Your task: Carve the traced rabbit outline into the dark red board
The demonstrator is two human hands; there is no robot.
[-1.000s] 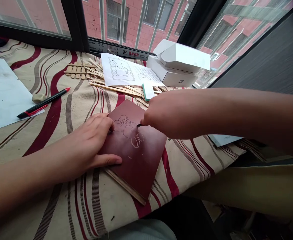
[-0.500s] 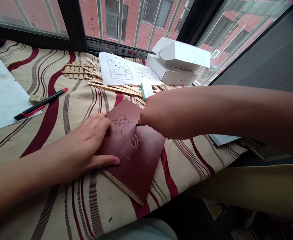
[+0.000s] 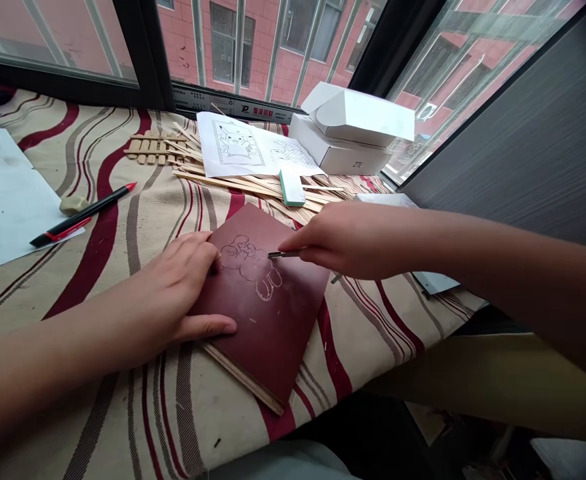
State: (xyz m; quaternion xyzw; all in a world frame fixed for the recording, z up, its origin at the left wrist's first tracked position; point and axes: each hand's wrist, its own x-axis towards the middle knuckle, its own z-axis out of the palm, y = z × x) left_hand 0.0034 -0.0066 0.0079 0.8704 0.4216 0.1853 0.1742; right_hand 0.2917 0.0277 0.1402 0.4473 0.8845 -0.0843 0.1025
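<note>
A dark reddish-brown wooden board (image 3: 267, 347) with pale layered edges lies slanted on the striped cloth. Fine lines on its face form a small figure drawing (image 3: 253, 260), with paler cut outlines at the lower right part. My left hand (image 3: 187, 287) holds the board's left side, thumb flat on top and fingers curled near the upper left edge. Between the closed fingers of my right hand (image 3: 347, 240) is a slim metal carving knife (image 3: 285, 253), its tip touching the board at the drawing's right side. The rest of its handle is hidden in the hand.
Behind the board are thin wooden strips (image 3: 213, 179), a printed drawing sheet (image 3: 237, 145), an eraser (image 3: 291, 188) and a white box (image 3: 347, 150). To the left lie a black pen (image 3: 85, 213), a beige lump (image 3: 73, 205) and paper (image 3: 3, 193). The cloth's front edge (image 3: 293, 433) is near.
My right hand has turned and drawn back to the right, so more of the knife's shaft and the eraser show. My left hand stays on the board. The view has shifted slightly.
</note>
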